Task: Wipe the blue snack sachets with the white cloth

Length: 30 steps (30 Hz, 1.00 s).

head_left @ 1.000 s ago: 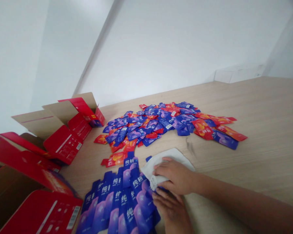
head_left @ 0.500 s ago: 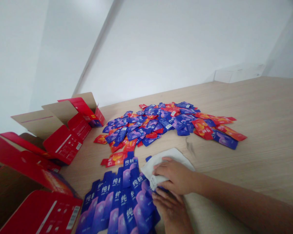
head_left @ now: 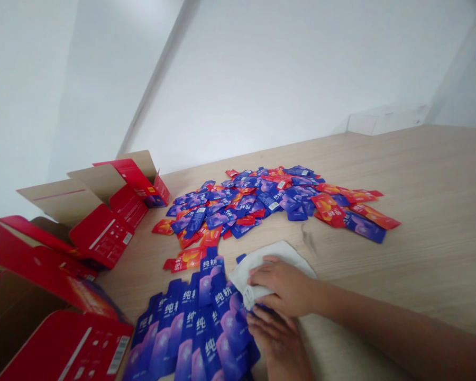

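Note:
A folded white cloth [head_left: 289, 258] lies on the table with my right hand [head_left: 285, 286] gripping it, fingers bent over its near fold. From beneath the cloth's far left edge a blue pouch [head_left: 241, 258] pokes out; most of it is covered. Just below, my left hand [head_left: 280, 341] is closed on the pouch's near end, its fingertips close to my right thumb. Left of both hands, several blue-purple pouches [head_left: 200, 330] lie overlapped in rows, printed sides up. A red-orange pouch [head_left: 189, 259] rests beyond them.
A loose pile of blue and red pouches [head_left: 246, 198] spreads across the middle of the wooden table [head_left: 420, 174]. Open red cartons [head_left: 107, 238] line the left side, flaps raised. At the back right a white box [head_left: 388, 119] stands against the wall.

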### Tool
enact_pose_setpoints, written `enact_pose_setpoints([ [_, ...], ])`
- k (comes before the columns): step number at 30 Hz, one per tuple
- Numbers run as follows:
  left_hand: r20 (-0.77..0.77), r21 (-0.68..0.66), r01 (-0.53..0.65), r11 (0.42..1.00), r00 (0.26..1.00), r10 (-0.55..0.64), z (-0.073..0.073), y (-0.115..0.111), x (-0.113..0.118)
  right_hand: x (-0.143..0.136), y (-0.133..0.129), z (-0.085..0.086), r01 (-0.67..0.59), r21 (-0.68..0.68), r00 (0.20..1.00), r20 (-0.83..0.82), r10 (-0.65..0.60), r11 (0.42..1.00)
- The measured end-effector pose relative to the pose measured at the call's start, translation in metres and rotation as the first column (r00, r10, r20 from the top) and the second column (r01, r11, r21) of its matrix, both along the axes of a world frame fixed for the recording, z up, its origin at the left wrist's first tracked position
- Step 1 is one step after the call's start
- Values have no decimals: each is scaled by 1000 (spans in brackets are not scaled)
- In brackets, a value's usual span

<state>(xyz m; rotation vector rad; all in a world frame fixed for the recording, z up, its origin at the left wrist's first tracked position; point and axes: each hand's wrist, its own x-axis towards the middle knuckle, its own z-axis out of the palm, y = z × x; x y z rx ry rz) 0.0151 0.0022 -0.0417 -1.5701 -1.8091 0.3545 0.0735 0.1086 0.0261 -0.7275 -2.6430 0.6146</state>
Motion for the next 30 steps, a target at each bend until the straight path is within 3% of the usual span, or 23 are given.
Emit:
enact_pose_setpoints([
  [4, 27, -15, 74, 997, 997, -73, 7, -2, -2, 0, -1, 1, -1, -5, 1000, -2, 1, 1000],
  [12, 43, 5, 8, 1000, 999, -8, -3, -2, -2, 2, 8, 0, 26, 32, 998, 57, -28, 999],
  [16, 45, -23, 103, 994, 994, -102, 1, -3, -3, 5, 9, 1, 37, 59, 997, 67, -40, 998],
  [23, -31, -87, -20, 996, 999, 17, 5, -4, 2, 1, -7, 4, -136, 56, 990, 42, 133, 989],
  [30, -42, -79, -21, 997, 999, 17, 3, -4, 4, -2, -6, 2, -115, 39, 993, 32, 114, 993],
])
